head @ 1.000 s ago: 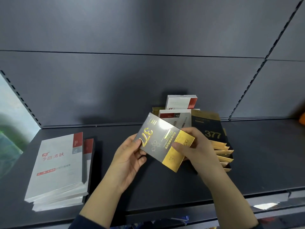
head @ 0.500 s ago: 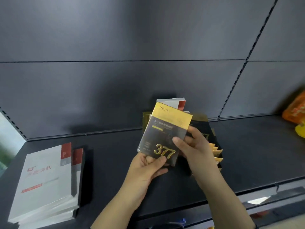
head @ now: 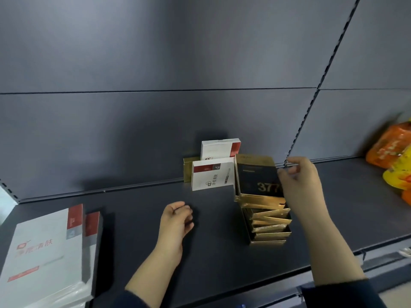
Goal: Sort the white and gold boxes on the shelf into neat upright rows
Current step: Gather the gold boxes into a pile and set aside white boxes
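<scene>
A black and gold box marked 377 [head: 255, 178] stands upright at the back of a row of gold boxes [head: 269, 221] on the dark shelf [head: 138, 210]. My right hand [head: 299, 181] holds this box by its right edge, fingers curled at its top corner. My left hand [head: 175, 221] hovers over the shelf to the left of the row, loosely curled and holding nothing. Two white boxes with red bands stand upright left of the row, one in front [head: 213, 176] and one behind [head: 219, 150]. A gold box [head: 188, 170] stands behind them against the back panel.
A stack of larger white boxes [head: 40, 252] lies flat at the shelf's front left. Orange and yellow bags [head: 391, 150] sit at the far right. A slotted upright rail [head: 311, 103] runs up the back panel behind my right hand.
Both hands turned the 377 box upright in the air. My left hand then let go and dropped toward the shelf, and my right hand set the box at the back of the gold row.
</scene>
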Action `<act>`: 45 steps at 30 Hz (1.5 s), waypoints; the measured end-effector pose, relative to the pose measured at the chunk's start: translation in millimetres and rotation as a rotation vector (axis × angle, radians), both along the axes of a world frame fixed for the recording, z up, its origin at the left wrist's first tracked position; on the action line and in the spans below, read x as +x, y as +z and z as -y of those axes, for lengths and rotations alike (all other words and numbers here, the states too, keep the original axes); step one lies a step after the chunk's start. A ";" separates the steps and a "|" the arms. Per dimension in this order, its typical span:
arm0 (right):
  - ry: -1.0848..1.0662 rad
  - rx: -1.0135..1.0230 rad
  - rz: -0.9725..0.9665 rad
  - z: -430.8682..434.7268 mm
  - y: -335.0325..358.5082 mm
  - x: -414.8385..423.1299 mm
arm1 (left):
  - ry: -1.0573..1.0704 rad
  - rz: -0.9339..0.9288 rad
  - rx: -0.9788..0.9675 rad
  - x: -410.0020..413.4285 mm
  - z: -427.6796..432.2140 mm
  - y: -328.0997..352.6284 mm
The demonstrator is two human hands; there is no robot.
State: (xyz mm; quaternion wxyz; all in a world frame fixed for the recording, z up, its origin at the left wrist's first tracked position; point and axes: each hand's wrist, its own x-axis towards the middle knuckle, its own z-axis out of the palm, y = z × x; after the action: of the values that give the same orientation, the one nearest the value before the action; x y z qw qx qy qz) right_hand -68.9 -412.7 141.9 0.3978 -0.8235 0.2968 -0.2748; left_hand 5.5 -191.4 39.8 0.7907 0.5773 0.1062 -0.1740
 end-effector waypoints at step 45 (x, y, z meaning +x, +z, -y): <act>0.687 0.829 -0.250 -160.7 -62.1 24.2 | 0.354 0.462 0.274 -4.0 -131.9 98.9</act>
State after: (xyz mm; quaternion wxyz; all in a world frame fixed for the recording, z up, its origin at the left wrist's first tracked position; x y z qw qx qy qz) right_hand -44.7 -252.1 79.8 0.7172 -0.6738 0.1393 0.1105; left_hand 1.5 -59.5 138.8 0.7270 0.6750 0.0450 0.1176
